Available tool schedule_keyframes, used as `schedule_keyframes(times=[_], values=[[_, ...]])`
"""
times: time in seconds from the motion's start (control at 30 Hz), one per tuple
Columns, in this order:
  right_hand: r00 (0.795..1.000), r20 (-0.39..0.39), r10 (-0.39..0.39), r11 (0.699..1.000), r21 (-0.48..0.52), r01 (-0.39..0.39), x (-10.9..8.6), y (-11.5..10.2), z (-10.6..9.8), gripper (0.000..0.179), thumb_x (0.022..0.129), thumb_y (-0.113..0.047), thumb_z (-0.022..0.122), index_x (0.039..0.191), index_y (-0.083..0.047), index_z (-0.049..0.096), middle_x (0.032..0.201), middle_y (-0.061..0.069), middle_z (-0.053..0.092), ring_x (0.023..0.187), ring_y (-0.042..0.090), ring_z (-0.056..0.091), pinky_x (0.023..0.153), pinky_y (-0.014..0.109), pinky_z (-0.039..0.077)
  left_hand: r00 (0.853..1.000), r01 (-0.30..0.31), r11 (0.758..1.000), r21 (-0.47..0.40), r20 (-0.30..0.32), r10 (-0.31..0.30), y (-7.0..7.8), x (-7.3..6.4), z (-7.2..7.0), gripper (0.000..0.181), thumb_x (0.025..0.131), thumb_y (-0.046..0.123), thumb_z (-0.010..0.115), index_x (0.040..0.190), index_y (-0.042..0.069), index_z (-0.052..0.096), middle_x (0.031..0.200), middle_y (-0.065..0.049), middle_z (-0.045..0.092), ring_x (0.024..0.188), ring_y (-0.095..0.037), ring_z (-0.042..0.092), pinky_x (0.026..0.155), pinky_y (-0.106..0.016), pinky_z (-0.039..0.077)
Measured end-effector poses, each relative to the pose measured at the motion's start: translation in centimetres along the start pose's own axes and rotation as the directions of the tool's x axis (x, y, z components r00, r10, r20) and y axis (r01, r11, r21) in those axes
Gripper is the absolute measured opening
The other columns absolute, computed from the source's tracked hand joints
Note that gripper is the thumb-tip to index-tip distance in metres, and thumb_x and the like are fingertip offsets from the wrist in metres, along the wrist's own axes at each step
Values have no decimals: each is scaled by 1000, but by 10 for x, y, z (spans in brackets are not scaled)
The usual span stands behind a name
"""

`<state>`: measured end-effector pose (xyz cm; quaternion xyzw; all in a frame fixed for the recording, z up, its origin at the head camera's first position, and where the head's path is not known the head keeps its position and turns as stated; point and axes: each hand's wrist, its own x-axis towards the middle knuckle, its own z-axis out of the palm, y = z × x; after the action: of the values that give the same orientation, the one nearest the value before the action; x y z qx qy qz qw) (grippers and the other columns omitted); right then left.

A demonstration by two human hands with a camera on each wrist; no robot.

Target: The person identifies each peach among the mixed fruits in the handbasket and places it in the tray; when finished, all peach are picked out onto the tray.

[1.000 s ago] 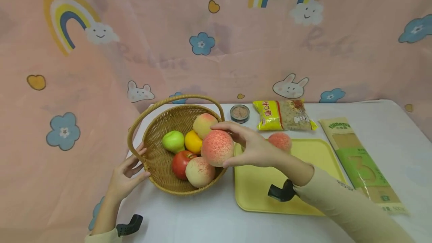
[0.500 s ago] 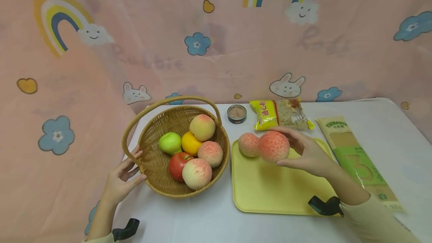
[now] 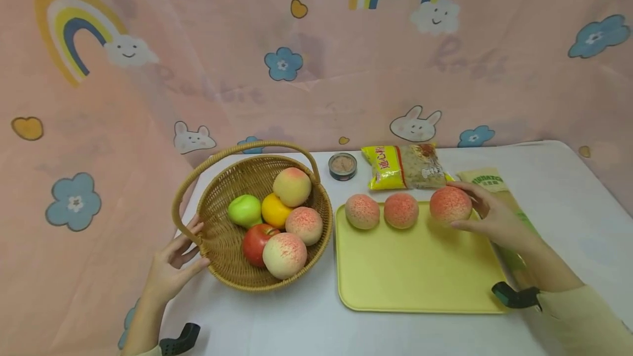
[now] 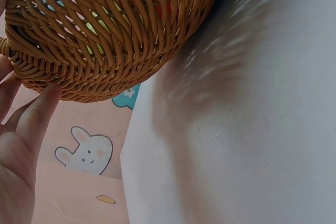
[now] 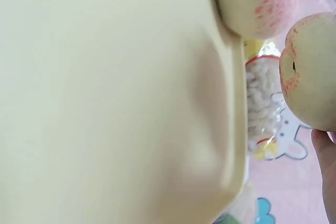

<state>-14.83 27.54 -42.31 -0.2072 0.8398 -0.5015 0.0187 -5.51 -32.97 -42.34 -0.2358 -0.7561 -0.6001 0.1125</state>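
My right hand (image 3: 499, 218) grips a pink peach (image 3: 450, 204) over the back right of the yellow tray (image 3: 415, 284); in the right wrist view, that peach (image 5: 312, 72) is held above the rim. Two more peaches, a left one (image 3: 362, 211) and a middle one (image 3: 401, 210), sit along the tray's back edge. My left hand (image 3: 170, 268) holds the wicker basket (image 3: 222, 260) by its left side, at the foot of the handle. Inside it are a green pear (image 3: 244, 210), an orange (image 3: 276, 211), a red apple (image 3: 257, 244) and several peaches (image 3: 285, 255).
A round tin (image 3: 343, 166) and a yellow pasta bag (image 3: 407, 166) stand behind the tray. Right of it lies a long green noodle pack (image 3: 514, 260), partly under my right forearm. A pink patterned cloth (image 3: 336, 81) hangs behind the white table (image 3: 287, 328).
My right hand has carried a peach from above the basket rightward over the tray's back right. The middle peach, hidden behind it half a second ago, now shows. My left hand stays on the basket.
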Motion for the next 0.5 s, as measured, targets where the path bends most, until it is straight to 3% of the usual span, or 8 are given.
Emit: schedule_keyframes(times=[0.17,0.37,0.5], values=[[997,45,63,997,-41,-61,3,13,-4,77,77,-7,78,141,2,36,134,-5,43,114,-19,37,91,-2,33,999,-50,999,-15,3,50,0,0,-1,63,71,-27,64,129,-24,39,150,-30,24,134,-13,43,97,-20,46],[987,101,125,990,-71,-118,6,26,-7,74,78,-13,78,139,-1,38,141,20,38,109,-21,37,87,-2,33,998,-56,998,-13,2,56,0,0,0,64,70,-26,65,129,-23,40,150,-29,25,133,-12,43,96,-20,46],[983,128,129,991,-40,-125,5,32,-7,72,79,-11,76,138,0,37,137,13,43,108,-18,41,87,0,35,999,-51,999,-11,1,51,0,0,1,64,70,-26,65,129,-23,40,151,-27,26,133,-12,44,96,-20,46]])
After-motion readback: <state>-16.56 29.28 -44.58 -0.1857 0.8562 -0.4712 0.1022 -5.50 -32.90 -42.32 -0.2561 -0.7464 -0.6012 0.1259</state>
